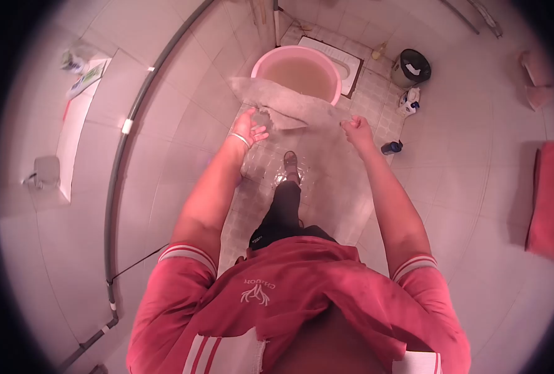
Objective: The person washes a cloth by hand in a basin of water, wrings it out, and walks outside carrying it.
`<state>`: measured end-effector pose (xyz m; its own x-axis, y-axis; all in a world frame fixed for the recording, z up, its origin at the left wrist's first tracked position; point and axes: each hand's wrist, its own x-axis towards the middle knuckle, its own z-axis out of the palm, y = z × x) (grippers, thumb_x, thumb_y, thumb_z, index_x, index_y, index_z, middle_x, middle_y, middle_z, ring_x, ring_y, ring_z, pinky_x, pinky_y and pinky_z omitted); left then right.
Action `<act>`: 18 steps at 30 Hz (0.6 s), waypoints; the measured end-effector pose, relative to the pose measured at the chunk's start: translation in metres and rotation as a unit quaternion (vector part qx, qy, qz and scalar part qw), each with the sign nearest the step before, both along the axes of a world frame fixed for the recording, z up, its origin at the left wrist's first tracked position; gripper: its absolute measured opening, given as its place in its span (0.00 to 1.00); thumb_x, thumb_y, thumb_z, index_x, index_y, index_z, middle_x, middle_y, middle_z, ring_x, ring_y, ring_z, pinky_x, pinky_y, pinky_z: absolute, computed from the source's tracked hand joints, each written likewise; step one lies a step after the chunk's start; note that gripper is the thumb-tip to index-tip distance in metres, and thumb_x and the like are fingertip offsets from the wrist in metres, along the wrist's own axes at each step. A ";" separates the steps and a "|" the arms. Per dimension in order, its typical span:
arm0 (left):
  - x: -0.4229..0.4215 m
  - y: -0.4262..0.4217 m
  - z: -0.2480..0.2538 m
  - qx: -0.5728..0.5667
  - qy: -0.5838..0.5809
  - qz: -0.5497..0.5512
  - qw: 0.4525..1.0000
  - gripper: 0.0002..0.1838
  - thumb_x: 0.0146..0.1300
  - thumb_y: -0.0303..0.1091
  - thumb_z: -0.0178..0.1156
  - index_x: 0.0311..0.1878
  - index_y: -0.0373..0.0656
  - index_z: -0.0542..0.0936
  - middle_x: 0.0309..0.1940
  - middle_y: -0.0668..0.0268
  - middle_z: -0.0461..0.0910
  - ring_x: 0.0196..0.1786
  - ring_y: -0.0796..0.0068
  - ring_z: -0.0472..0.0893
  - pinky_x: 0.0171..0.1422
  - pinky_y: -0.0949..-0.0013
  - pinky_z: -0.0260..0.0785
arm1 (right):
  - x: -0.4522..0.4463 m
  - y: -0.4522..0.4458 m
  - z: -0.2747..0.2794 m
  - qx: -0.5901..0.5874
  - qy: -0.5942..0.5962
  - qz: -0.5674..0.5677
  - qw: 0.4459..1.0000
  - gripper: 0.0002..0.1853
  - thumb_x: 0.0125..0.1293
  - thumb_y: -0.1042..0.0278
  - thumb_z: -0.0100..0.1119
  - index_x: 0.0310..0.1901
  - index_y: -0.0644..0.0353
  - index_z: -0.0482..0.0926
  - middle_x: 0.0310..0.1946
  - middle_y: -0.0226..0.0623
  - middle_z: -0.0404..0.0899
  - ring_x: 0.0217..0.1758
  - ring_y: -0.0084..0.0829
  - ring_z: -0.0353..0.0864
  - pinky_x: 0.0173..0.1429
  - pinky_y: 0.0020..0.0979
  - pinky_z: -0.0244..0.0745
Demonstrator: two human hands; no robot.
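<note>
A greyish cloth (pixel 289 100) is stretched out in the air, in front of a pink tub (pixel 261 62) of cloudy, brownish water. My right hand (pixel 358 132) is closed, its fingers pinching the cloth's right end. At the left, my left hand (pixel 249 128) has its fingers spread and palm turned up, close to the cloth's hanging lower edge. Whether its fingertips touch the cloth, I cannot tell. Part of the cloth hides the tub's near rim. My foot (pixel 291 161) stands on the wet tiled floor below the cloth.
Behind the tub is a squat toilet (pixel 350 62). Along the right wall stand a bin (pixel 404 76), a white bottle (pixel 408 103) and a dark blue bottle (pixel 391 148). A grey pipe (pixel 120 156) runs along the left wall. A red towel (pixel 548 199) hangs at right.
</note>
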<state>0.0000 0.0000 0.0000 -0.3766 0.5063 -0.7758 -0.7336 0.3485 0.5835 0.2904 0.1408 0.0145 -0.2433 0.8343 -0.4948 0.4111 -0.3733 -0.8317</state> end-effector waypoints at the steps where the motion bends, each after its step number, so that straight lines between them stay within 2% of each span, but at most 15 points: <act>1: 0.008 -0.007 -0.014 -0.001 -0.006 -0.008 1.000 0.33 0.62 0.47 0.56 0.67 0.49 0.56 0.62 0.58 0.55 0.55 0.57 0.72 0.47 0.50 0.74 | 0.009 0.005 -0.019 0.053 -0.084 0.056 0.993 0.31 0.56 0.56 0.63 0.58 0.64 0.67 0.46 0.46 0.78 0.51 0.38 0.79 0.56 0.35 0.71; 2: 0.015 -0.017 -0.030 -0.002 -0.012 -0.019 1.000 0.25 0.63 0.45 0.55 0.60 0.44 0.65 0.50 0.62 0.66 0.50 0.62 0.73 0.44 0.55 0.74 | 0.017 0.006 -0.043 0.104 -0.167 0.109 0.974 0.32 0.54 0.56 0.63 0.57 0.65 0.68 0.43 0.47 0.79 0.50 0.41 0.79 0.56 0.36 0.71; 3: 0.010 0.026 -0.094 -0.046 -0.046 -0.057 0.996 0.20 0.63 0.44 0.55 0.54 0.45 0.68 0.44 0.63 0.68 0.43 0.65 0.73 0.41 0.59 0.74 | 0.020 0.057 -0.133 0.095 -0.207 0.128 0.965 0.32 0.54 0.55 0.63 0.57 0.66 0.69 0.43 0.48 0.79 0.51 0.43 0.78 0.56 0.37 0.71; 4: -0.016 0.043 -0.113 -0.041 -0.024 -0.089 0.995 0.16 0.64 0.43 0.54 0.49 0.45 0.71 0.38 0.65 0.69 0.37 0.68 0.74 0.39 0.62 0.73 | 0.001 0.077 -0.179 0.144 -0.199 0.137 0.960 0.32 0.53 0.54 0.63 0.57 0.66 0.69 0.44 0.50 0.78 0.52 0.45 0.78 0.57 0.38 0.71; 6: -0.026 0.053 -0.150 -0.144 -0.037 -0.053 0.987 0.16 0.66 0.40 0.53 0.54 0.45 0.71 0.37 0.64 0.71 0.36 0.65 0.75 0.39 0.61 0.74 | -0.013 0.080 -0.165 0.134 -0.216 0.199 0.947 0.33 0.55 0.52 0.61 0.58 0.62 0.69 0.48 0.52 0.77 0.55 0.46 0.76 0.59 0.40 0.69; 8: -0.011 0.045 -0.186 -0.154 -0.087 -0.026 0.984 0.17 0.65 0.40 0.54 0.54 0.44 0.70 0.37 0.63 0.74 0.37 0.64 0.76 0.39 0.63 0.75 | -0.009 0.093 -0.165 0.096 -0.233 0.260 0.932 0.33 0.56 0.49 0.59 0.62 0.56 0.67 0.56 0.53 0.72 0.59 0.49 0.72 0.62 0.42 0.67; 9: -0.014 0.056 -0.189 -0.157 -0.083 -0.022 0.984 0.17 0.65 0.40 0.54 0.54 0.44 0.70 0.37 0.63 0.74 0.37 0.64 0.76 0.39 0.63 0.75 | -0.015 0.107 -0.174 0.095 -0.227 0.263 0.933 0.33 0.56 0.49 0.59 0.62 0.56 0.67 0.56 0.53 0.72 0.59 0.49 0.72 0.62 0.42 0.67; 11: -0.014 0.073 -0.190 -0.188 -0.090 -0.042 0.977 0.17 0.65 0.40 0.55 0.54 0.44 0.70 0.39 0.61 0.76 0.38 0.64 0.79 0.39 0.64 0.75 | -0.019 0.128 -0.209 0.003 -0.236 0.241 0.941 0.32 0.58 0.49 0.57 0.63 0.51 0.66 0.62 0.51 0.66 0.64 0.50 0.67 0.65 0.42 0.65; 12: -0.015 0.084 -0.198 -0.194 -0.090 -0.040 0.976 0.17 0.65 0.40 0.55 0.54 0.44 0.70 0.39 0.61 0.76 0.38 0.64 0.79 0.39 0.64 0.75 | -0.027 0.144 -0.223 -0.002 -0.234 0.243 0.941 0.32 0.58 0.49 0.57 0.63 0.51 0.66 0.62 0.51 0.66 0.64 0.50 0.67 0.65 0.42 0.65; 14: -0.016 0.107 -0.224 -0.181 -0.047 -0.107 0.976 0.18 0.64 0.40 0.56 0.54 0.44 0.70 0.40 0.60 0.78 0.38 0.64 0.80 0.41 0.65 0.75 | -0.043 0.181 -0.247 0.047 -0.280 0.338 0.897 0.34 0.58 0.51 0.56 0.66 0.49 0.63 0.67 0.49 0.57 0.69 0.51 0.58 0.69 0.43 0.60; 15: -0.017 0.122 -0.240 -0.184 -0.047 -0.103 0.976 0.18 0.64 0.40 0.56 0.54 0.44 0.70 0.40 0.60 0.78 0.38 0.64 0.80 0.41 0.65 0.75 | -0.051 0.201 -0.269 0.046 -0.278 0.342 0.897 0.34 0.58 0.51 0.56 0.66 0.49 0.63 0.67 0.49 0.57 0.69 0.51 0.58 0.69 0.43 0.60; 17: -0.017 0.152 -0.280 -0.173 -0.037 -0.105 0.979 0.20 0.63 0.41 0.57 0.55 0.44 0.70 0.39 0.60 0.78 0.36 0.66 0.80 0.41 0.65 0.75 | -0.068 0.242 -0.324 0.181 -0.265 0.407 0.855 0.37 0.56 0.53 0.59 0.67 0.47 0.60 0.69 0.48 0.50 0.71 0.53 0.52 0.71 0.46 0.56; 18: -0.017 0.167 -0.306 -0.161 -0.031 -0.095 0.982 0.19 0.63 0.40 0.57 0.54 0.44 0.71 0.39 0.60 0.78 0.37 0.67 0.80 0.41 0.66 0.75 | -0.081 0.267 -0.354 0.182 -0.260 0.410 0.855 0.37 0.56 0.53 0.59 0.67 0.47 0.60 0.69 0.48 0.50 0.71 0.53 0.52 0.71 0.46 0.56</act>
